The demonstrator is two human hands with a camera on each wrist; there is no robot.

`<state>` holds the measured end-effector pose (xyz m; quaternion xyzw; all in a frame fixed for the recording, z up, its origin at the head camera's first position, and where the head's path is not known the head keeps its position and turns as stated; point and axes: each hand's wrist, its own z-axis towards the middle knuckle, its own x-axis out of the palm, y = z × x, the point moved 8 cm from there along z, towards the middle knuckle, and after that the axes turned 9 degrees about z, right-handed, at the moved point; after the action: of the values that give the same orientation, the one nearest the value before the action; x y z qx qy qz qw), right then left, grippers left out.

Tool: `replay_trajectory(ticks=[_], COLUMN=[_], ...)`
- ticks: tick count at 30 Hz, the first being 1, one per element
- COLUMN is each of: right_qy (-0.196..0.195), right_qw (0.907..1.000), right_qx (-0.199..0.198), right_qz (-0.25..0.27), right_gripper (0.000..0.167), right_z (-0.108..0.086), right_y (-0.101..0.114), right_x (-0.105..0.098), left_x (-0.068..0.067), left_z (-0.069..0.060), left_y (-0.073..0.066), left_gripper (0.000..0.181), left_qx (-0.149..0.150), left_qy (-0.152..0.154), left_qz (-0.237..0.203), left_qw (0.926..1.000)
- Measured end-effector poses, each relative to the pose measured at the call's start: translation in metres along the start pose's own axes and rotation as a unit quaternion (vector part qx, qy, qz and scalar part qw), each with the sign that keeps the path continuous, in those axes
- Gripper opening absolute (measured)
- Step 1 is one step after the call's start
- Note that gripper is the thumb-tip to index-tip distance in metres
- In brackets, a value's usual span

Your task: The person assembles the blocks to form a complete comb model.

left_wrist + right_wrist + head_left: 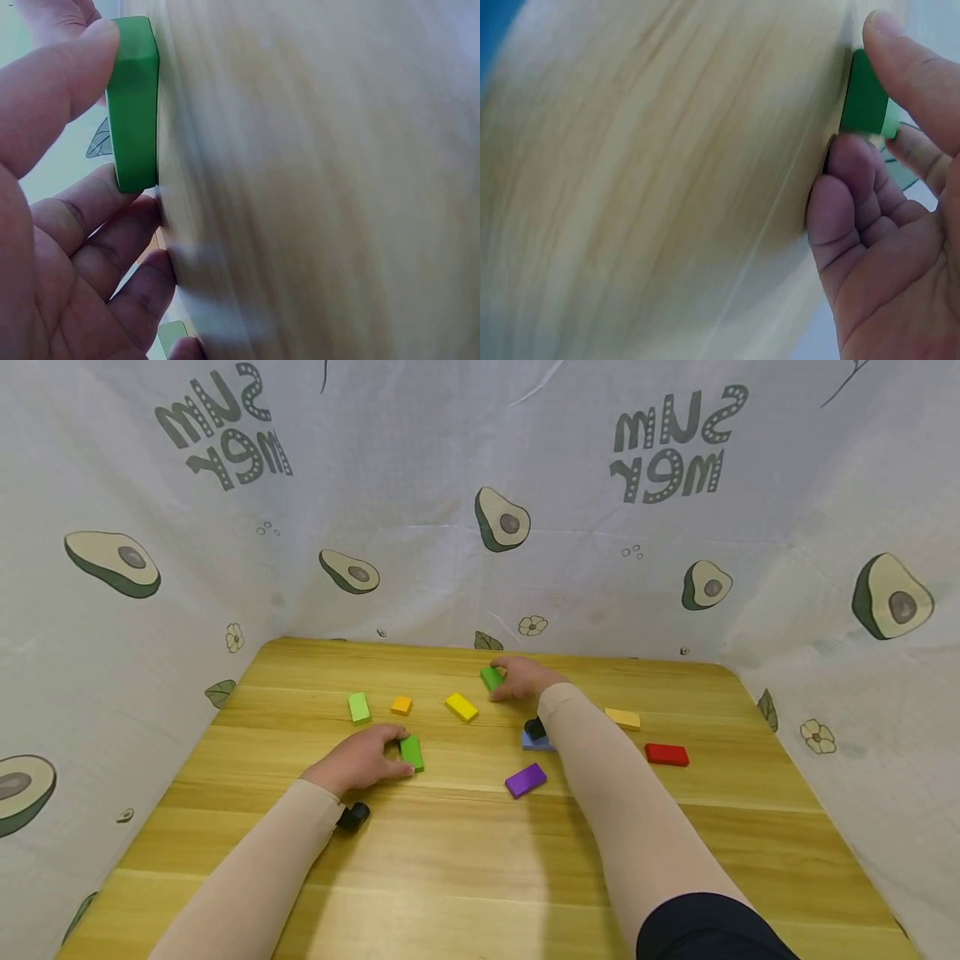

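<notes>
My left hand (362,758) pinches a green block (412,753) by its two ends, thumb at the near end and index finger at the far end. In the left wrist view this green block (135,105) stands on edge against the wood, the other fingers loosely bent beside it. Farther back, my right hand (522,678) holds a second green block (491,678) between thumb and index finger. The right wrist view shows part of that green block (865,94) at the tabletop, with the remaining fingers curled next to it. Both blocks appear to be on the table.
Around the hands on the wooden table (450,877) lie a light green block (359,708), an orange block (401,706), a yellow block (461,707) and a purple block (526,781). A blue block (536,742) is partly behind the right forearm. Rightward are a pale orange block (623,719) and a red block (667,755).
</notes>
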<state>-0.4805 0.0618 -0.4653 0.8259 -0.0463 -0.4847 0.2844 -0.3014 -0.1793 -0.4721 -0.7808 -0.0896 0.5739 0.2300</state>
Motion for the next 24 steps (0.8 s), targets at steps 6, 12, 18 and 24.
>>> replay_trajectory(ticks=[6,12,18,24], right_qy=[0.019,0.001,-0.014,-0.016], right_qw=[0.9997,0.9997,0.9994,0.9991], right_qx=[0.013,0.013,0.007,0.015], right_qz=[0.012,0.022,0.032,0.036], right_gripper=[0.081,0.08,0.08,0.08], right_z=[0.0046,0.0033,-0.0002,-0.0018], right_y=[-0.0061,-0.0055,-0.0037,-0.0034], right_x=[-0.0005,-0.002,-0.0021,-0.0008], left_x=[-0.0006,-0.002,-0.0012,-0.0008], left_z=[0.0011,0.0012,0.0018,0.0006], left_y=[0.0004,-0.0005,-0.0004,0.0008], left_gripper=[0.071,0.071,0.071,0.071], left_qx=[0.0,-0.001,-0.001,-0.007], left_qy=[0.0,0.0,0.0,0.003], left_qz=[0.001,-0.001,-0.003,-0.006], left_qw=[1.0,1.0,1.0,1.0])
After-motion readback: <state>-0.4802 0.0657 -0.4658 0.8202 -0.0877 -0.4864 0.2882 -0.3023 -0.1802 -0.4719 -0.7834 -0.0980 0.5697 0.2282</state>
